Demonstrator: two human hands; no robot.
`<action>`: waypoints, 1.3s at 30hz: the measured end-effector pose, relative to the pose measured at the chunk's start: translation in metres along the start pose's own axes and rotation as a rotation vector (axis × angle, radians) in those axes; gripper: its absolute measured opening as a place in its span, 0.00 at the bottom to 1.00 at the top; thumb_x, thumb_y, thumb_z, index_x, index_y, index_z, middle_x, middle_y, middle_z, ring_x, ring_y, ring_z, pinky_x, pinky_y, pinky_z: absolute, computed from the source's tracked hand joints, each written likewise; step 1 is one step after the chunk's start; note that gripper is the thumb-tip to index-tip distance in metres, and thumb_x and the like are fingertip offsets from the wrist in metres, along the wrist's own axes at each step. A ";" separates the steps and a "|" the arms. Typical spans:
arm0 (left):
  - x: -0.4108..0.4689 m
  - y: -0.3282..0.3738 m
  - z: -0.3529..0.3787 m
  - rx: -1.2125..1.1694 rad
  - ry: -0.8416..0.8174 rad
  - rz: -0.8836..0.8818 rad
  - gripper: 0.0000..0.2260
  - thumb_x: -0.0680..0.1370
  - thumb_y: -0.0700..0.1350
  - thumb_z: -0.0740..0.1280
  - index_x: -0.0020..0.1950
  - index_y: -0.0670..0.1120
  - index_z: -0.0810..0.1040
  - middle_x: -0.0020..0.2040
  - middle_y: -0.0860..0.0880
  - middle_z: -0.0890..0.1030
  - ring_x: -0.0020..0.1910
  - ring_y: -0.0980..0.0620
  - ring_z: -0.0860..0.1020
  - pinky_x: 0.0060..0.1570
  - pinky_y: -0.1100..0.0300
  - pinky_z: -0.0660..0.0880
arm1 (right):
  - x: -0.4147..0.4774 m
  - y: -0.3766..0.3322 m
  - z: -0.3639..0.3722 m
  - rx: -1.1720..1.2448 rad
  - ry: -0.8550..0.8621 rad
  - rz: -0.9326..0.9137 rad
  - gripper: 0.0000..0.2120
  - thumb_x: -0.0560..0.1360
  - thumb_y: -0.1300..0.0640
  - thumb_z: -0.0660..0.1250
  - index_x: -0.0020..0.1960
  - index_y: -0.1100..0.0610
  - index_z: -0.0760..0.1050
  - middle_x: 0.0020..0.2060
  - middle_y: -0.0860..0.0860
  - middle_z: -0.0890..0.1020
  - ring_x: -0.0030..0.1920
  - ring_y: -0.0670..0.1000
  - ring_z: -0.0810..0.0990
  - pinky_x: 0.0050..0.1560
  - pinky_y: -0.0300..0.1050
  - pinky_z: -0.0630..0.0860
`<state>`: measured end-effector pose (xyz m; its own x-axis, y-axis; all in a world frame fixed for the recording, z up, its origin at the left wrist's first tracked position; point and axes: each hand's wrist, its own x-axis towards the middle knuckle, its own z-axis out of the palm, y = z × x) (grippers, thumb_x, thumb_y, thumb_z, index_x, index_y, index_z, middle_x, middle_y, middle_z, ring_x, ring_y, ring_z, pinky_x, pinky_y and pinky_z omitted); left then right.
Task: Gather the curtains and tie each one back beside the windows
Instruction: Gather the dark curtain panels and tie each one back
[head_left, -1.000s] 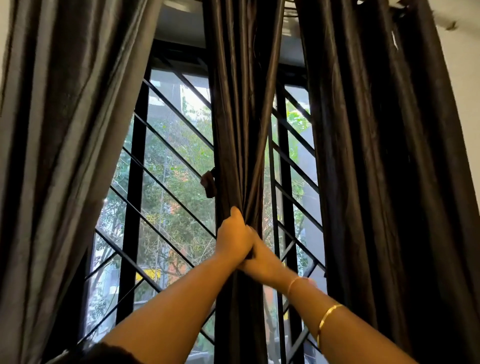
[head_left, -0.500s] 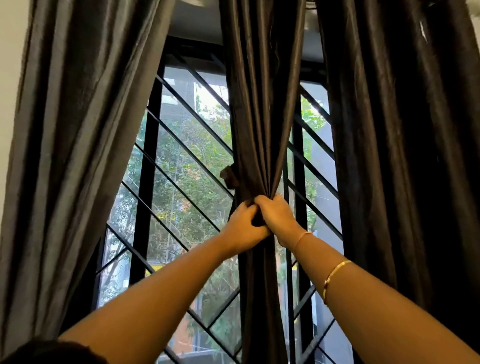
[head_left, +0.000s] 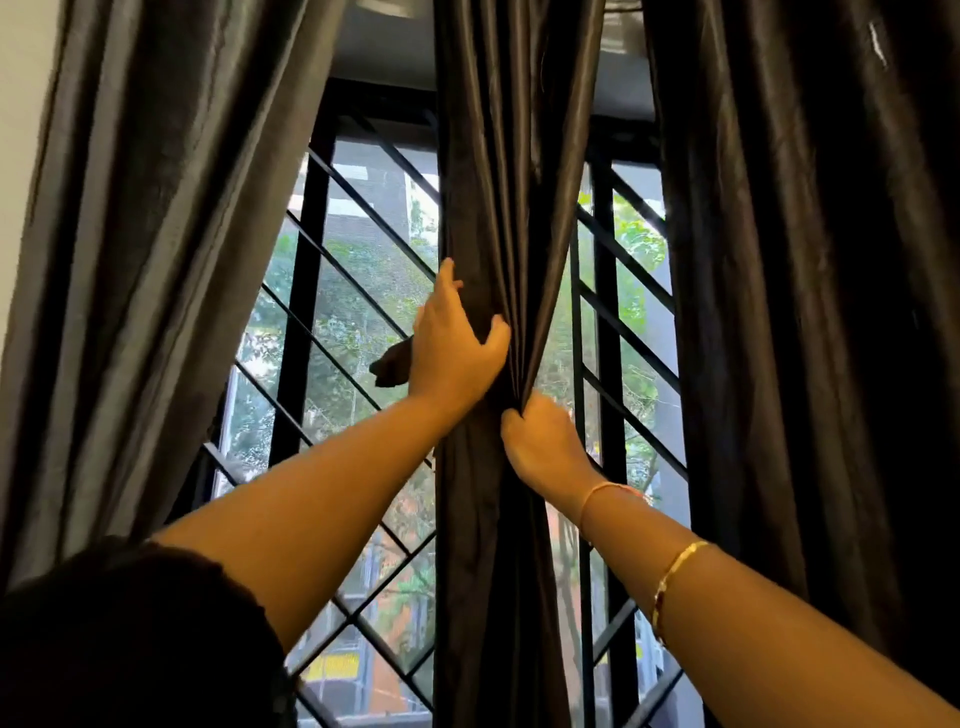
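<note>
At far left, the left curtain (head_left: 130, 260) hangs loose and untied, slanting across the window's edge. Beside it the grille (head_left: 306, 270) shows daylight between its black bars. A dark tab (head_left: 392, 364) sticks out just left of the left hand (head_left: 454, 358); whether it is a tie-back or a hook I cannot tell. That hand grips the middle curtain (head_left: 498, 156) from its left edge, thumb across the front folds, fingers reaching up along the side. The curtain hangs between the two windows, drawn into a narrow waist at hand height. Just below and to the right, the right hand (head_left: 545, 441) pinches the gathered folds at that waist. Farther right, the right curtain (head_left: 805, 312) hangs full and untied.

The cloth looks soft, thin and sheeny, so it is probably light but slippery: pleats are likely to slide out of a pinch and fan open. The best hold is probably round the whole bundle at the waist, one hand closing it while the other brings the tie round.
</note>
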<state>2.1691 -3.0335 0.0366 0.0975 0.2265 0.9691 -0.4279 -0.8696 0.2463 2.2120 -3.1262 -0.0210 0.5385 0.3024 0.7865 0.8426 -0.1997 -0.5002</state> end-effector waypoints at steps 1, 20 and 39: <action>0.008 -0.004 0.001 0.119 -0.026 -0.064 0.37 0.76 0.55 0.64 0.76 0.41 0.49 0.71 0.42 0.66 0.69 0.43 0.65 0.68 0.51 0.59 | 0.001 0.002 -0.001 -0.009 -0.011 -0.007 0.02 0.77 0.61 0.56 0.46 0.57 0.67 0.36 0.52 0.71 0.38 0.56 0.70 0.35 0.42 0.64; 0.015 -0.033 0.004 -0.262 -0.760 -0.471 0.45 0.59 0.66 0.73 0.70 0.52 0.60 0.61 0.50 0.72 0.59 0.48 0.73 0.60 0.47 0.71 | 0.024 0.012 0.018 0.192 -0.241 -0.148 0.13 0.75 0.65 0.57 0.59 0.60 0.71 0.34 0.51 0.72 0.33 0.49 0.70 0.33 0.42 0.66; 0.029 -0.066 0.003 -0.416 -0.530 -0.445 0.07 0.75 0.40 0.63 0.53 0.45 0.74 0.42 0.47 0.80 0.41 0.49 0.79 0.45 0.58 0.76 | 0.052 0.030 0.004 0.316 0.244 0.117 0.11 0.73 0.58 0.69 0.52 0.56 0.70 0.44 0.55 0.76 0.44 0.55 0.78 0.45 0.51 0.77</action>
<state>2.2026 -2.9706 0.0482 0.7060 0.1846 0.6837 -0.5376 -0.4888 0.6871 2.2655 -3.1133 0.0030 0.6458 0.0574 0.7613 0.7564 0.0876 -0.6482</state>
